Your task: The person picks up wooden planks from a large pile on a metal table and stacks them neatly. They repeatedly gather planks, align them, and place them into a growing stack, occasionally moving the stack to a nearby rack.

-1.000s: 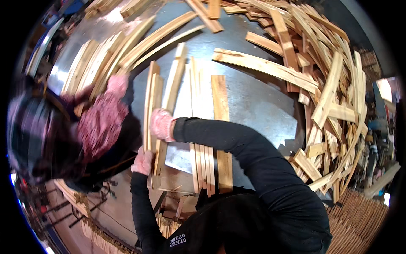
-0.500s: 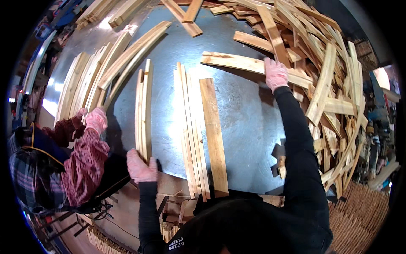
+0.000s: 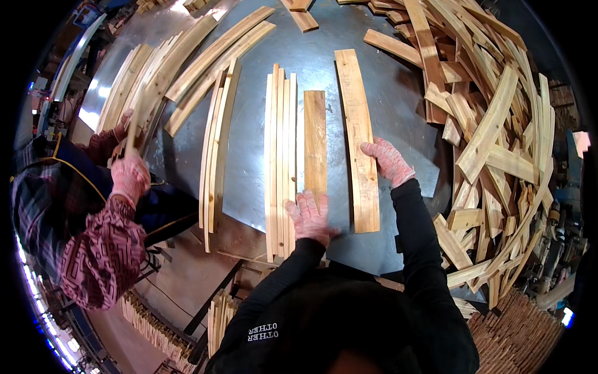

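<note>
We are laying boards side by side: our left hand [image 3: 309, 218] rests flat on the short board [image 3: 315, 143], our right hand [image 3: 387, 161] flat against the long board [image 3: 359, 134], neither gripping. Next, we judge, the boards need squaring up.

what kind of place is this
Probably a woodworking shop: a grey metal worktable, a loose heap of pale cut wooden slats, and sorted slat bundles laid out by gloved workers.

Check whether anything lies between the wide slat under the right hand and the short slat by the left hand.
Nothing visible does. The right hand rests on the wide slat; the left hand touches the short slat. Only a bare strip of the metal table separates the two slats.
</note>
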`<state>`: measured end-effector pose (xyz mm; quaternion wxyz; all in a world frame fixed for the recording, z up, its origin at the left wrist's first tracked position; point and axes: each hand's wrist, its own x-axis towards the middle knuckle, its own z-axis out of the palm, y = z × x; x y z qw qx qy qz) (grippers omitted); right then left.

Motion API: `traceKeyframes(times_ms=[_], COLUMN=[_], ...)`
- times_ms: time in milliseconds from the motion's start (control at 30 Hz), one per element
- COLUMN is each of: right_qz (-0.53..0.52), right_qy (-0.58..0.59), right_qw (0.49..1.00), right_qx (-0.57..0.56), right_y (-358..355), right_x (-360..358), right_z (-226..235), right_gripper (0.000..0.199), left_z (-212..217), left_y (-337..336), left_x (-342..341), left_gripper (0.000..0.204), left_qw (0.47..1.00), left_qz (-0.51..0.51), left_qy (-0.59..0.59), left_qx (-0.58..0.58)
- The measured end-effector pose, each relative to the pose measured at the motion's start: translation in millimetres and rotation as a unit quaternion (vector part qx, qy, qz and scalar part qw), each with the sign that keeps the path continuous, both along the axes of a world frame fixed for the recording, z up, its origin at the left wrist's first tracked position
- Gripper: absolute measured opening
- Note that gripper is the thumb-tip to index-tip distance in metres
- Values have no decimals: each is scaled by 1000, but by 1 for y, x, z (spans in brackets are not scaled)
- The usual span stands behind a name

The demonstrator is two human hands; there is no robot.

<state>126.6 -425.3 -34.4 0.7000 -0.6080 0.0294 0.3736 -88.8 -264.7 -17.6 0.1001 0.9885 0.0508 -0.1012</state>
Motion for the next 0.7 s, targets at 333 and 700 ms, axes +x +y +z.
traceKeyframes(times_ms=[333,700], right_qz=[163,159], right_qy=[-149,-385], right_qw=[859,789], right_qx=[-461,-452], right_y=[70,141], right_x=[-112,-34], right_z=[13,-22], right_gripper=[59,74], left_z=[-17,-35], left_y=[11,205], left_x=[-18,96], left_gripper=[77,88], left_qw=[981,962], left_qz=[71,176], left_qy=[-178,-69], left_qx=[28,-199])
